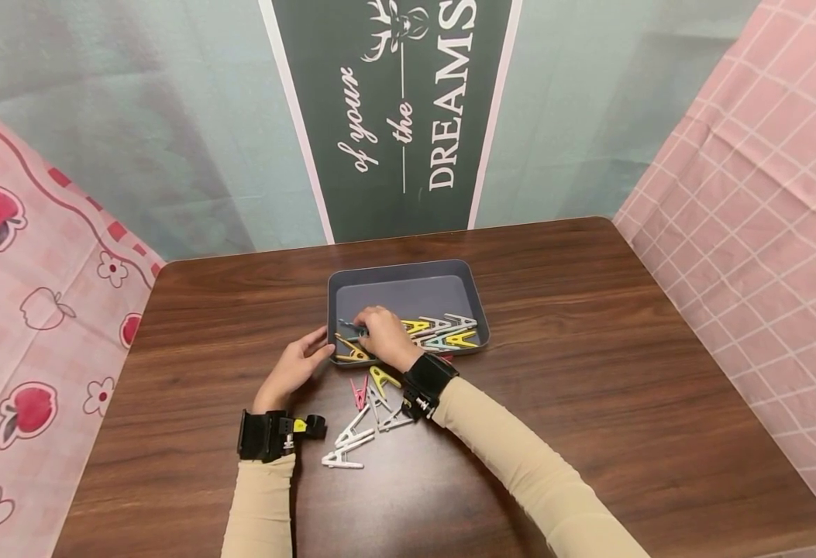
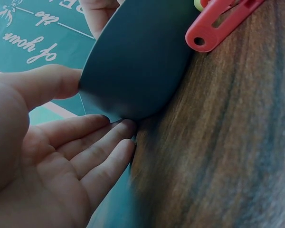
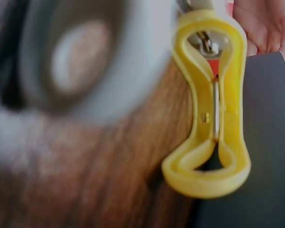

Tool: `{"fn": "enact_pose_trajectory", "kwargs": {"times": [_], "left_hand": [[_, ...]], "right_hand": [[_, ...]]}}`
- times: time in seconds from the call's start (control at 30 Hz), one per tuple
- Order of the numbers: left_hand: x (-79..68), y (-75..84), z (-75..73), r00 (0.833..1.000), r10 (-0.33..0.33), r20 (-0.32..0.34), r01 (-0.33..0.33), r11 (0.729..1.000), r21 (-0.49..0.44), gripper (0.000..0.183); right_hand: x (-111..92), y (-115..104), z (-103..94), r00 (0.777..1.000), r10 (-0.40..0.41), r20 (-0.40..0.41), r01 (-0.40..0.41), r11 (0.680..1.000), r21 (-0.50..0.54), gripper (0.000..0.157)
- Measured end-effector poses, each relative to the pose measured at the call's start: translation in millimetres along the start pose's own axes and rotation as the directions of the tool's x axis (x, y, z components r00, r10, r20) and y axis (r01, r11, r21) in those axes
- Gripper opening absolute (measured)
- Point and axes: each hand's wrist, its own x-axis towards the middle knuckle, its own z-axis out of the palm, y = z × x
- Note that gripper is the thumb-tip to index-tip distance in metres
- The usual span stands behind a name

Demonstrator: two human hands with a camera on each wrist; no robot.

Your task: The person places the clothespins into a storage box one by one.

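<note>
My left hand (image 1: 294,372) is at the near-left corner of a grey tray (image 1: 401,294). In the left wrist view, the thumb touches the tray's rim and the fairly straight fingers (image 2: 97,152) rest against its outer wall. My right hand (image 1: 388,337) reaches into the tray's near-left part, fingertips pinching a dark blue-grey clothespin (image 1: 352,328), partly hidden by the hand. A yellow-orange clothespin (image 1: 353,350) lies just below those fingers. Further right in the tray are several clothespins in yellow (image 1: 461,339), white and light blue.
Outside the tray's near side, on the brown table (image 1: 589,372), lie a yellow clothespin (image 1: 383,380), a pink one (image 1: 359,393) and several white ones (image 1: 343,459). The right wrist view has a yellow clothespin (image 3: 235,109) close up.
</note>
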Motion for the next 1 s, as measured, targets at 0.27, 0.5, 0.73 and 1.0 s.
{"fn": "enact_pose_trajectory", "kwargs": {"times": [0.27,0.5,0.73,1.0], "left_hand": [[3.0,-2.7,-1.8,1.000,0.004,-0.001,-0.004,1.000,0.013,0.058],[4.7,-3.9,-4.4,1.000,-0.002,0.001,0.002,1.000,-0.031,0.057],[6.5,-2.4,-4.8,1.000,-0.006,-0.002,0.006,0.999,-0.037,0.056],[7.2,-0.7,-5.2,1.000,-0.024,0.010,0.024,0.999,-0.027,0.057]], "right_hand": [[0,4,-2.0,1.000,-0.007,0.010,0.007,1.000,-0.006,0.021],[-2,3,-6.2,1.000,-0.008,0.003,0.008,1.000,0.007,0.020],[-12,-5,-13.3,0.999,-0.040,-0.013,0.040,0.999,0.026,0.021],[-35,-10,-16.9,0.990,-0.101,-0.096,0.107,0.993,0.060,0.018]]}}
